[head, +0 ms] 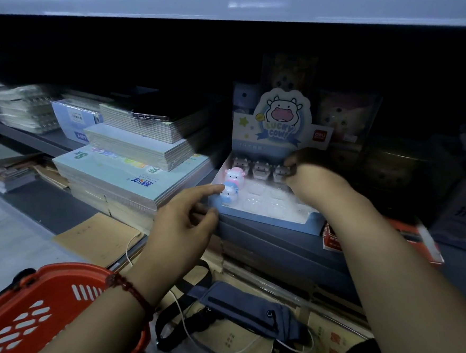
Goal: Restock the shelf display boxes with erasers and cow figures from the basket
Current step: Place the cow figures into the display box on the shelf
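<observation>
At 8 o'clock in your view the red basket (40,314) sits under your left forearm; what it holds does not show. A red cord bracelet (129,291) circles that wrist. Up at 10 o'clock, blurred stacks of notebooks (132,167) lie on the shelf (30,138).

Your left hand (180,224) is released and holds nothing. Its index finger is straight and points toward 2 o'clock, with the tip at the top of the blue cow figure (227,196), touching it as far as the blur lets you tell. The thumb lies by the near left corner of the display box (313,223), and the other fingers are loosely bent.

The blue cow figure stands at the front of the box's left column. The pink cow figure (235,174) is right behind it, at its 12 o'clock, and the two touch. At 3 o'clock from them, a clear tray (258,199) with round hollows lines the box.

Down at 6 o'clock, below the box, a blue pouch (249,304) lies with a white cable (187,334) running past it.

Along the back row, two grey cow figures (260,169) stand side by side. At their 3 o'clock, the fingers of your right hand (312,181) are curled and grasp the third grey cow figure (280,172), pinched between thumb and fingertips at the row's right end.

The "LUCKY COW!" header card (283,117) stands upright behind the row at 12 o'clock. A red-and-white pack (338,239) shows at 4 o'clock, just under the box's right front corner.
</observation>
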Motion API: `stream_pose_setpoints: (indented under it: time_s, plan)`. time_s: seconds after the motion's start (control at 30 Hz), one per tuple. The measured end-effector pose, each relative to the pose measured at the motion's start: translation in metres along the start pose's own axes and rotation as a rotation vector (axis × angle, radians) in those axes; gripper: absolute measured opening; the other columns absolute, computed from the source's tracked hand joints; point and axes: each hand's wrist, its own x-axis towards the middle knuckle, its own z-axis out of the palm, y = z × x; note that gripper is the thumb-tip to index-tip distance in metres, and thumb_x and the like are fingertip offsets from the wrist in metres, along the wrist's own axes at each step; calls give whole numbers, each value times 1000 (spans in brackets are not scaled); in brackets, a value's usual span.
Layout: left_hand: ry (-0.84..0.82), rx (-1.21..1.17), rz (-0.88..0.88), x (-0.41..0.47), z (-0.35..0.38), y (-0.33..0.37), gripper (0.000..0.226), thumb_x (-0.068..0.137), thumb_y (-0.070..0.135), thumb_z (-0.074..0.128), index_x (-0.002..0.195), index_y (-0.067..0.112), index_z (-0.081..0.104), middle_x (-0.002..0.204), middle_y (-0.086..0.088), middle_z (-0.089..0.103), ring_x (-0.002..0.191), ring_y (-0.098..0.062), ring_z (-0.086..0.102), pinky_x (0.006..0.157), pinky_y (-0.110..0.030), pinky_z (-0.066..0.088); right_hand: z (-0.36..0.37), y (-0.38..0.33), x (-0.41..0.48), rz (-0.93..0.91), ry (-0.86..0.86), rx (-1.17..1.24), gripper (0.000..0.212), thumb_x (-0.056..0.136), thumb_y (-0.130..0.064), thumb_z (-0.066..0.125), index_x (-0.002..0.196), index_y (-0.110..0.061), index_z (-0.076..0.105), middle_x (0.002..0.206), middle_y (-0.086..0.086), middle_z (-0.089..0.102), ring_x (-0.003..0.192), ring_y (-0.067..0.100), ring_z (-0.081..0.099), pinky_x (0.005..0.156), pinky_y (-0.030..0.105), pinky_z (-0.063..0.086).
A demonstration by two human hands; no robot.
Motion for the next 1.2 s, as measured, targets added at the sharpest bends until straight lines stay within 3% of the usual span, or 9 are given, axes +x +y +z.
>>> stream_pose_setpoints:
  time_s: [0.13, 0.27, 0.37, 0.5, 0.63, 0.77, 0.9, 1.07, 1.2]
  plan:
    - [-54, 47, -31, 0, -5, 7, 47, 94, 11, 69, 132, 37, 64, 91, 5, 70, 79, -1, 64, 68, -5, 45, 4, 5, -12, -52, 67, 5, 37, 95, -26, 59, 132, -26, 58, 124, 11, 63, 108, 32, 62, 83, 32, 49]
    - [-45, 143, -37, -9, -16, 15, 45, 91, 16, 71, 132, 33, 62, 98, 14, 67, 86, 3, 63, 67, -5, 46, 0, -8, -37, -167, 219, 21, 44, 94, -22, 60, 138, -22, 55, 124, 8, 62, 110, 30, 61, 90, 43, 55]
    - [-43, 224, 2, -19, -31, 22, 43, 90, 17, 73, 131, 27, 61, 109, 11, 66, 90, -2, 62, 72, -11, 49, 1, -28, -61, -367, 242, 26, 46, 92, -23, 64, 137, -24, 56, 127, 4, 61, 115, 26, 58, 92, 43, 53]
    - [-23, 356, -25, -42, -65, 27, 53, 89, 28, 75, 138, 26, 56, 123, 6, 62, 110, -9, 57, 94, -25, 47, 10, -61, -94, -584, 147, 60, 48, 93, -25, 64, 140, -24, 54, 135, -2, 53, 123, 21, 52, 98, 42, 48]
    - [-21, 506, -67, -76, -107, 27, 56, 91, 34, 73, 142, 23, 52, 132, 2, 59, 116, -10, 52, 90, -22, 38, 27, -104, -126, -731, 27, 44, 56, 93, -33, 67, 145, -28, 48, 143, -5, 47, 129, 17, 48, 102, 36, 45]
    - [-5, 588, -196, -116, -152, 17, 61, 89, 41, 73, 143, 24, 49, 131, 0, 58, 120, -18, 54, 98, -34, 46, 54, -152, -154, -836, -130, 66, 59, 89, -39, 70, 143, -33, 47, 141, -6, 47, 127, 15, 48, 104, 39, 45]
    - [33, 601, -376, -152, -197, 2, 65, 88, 36, 77, 144, 18, 50, 134, -7, 60, 120, -26, 58, 102, -39, 48, 93, -187, -176, -900, -291, 78, 61, 83, -42, 75, 138, -32, 53, 138, -3, 54, 124, 16, 52, 102, 37, 47]
    - [61, 629, -517, -194, -245, -31, 61, 86, 34, 80, 139, 17, 56, 133, -10, 64, 119, -27, 61, 101, -37, 50, 161, -215, -189, -948, -468, 57, 59, 82, -40, 79, 136, -30, 57, 134, -4, 59, 121, 15, 57, 97, 27, 45]
    - [-55, 686, -593, -233, -264, -85, 58, 85, 31, 81, 136, 16, 58, 129, -7, 66, 115, -23, 63, 96, -28, 47, 228, -235, -178, -1022, -670, -195, 72, 81, -36, 81, 144, -22, 50, 143, 3, 55, 128, 21, 54, 107, 30, 42]
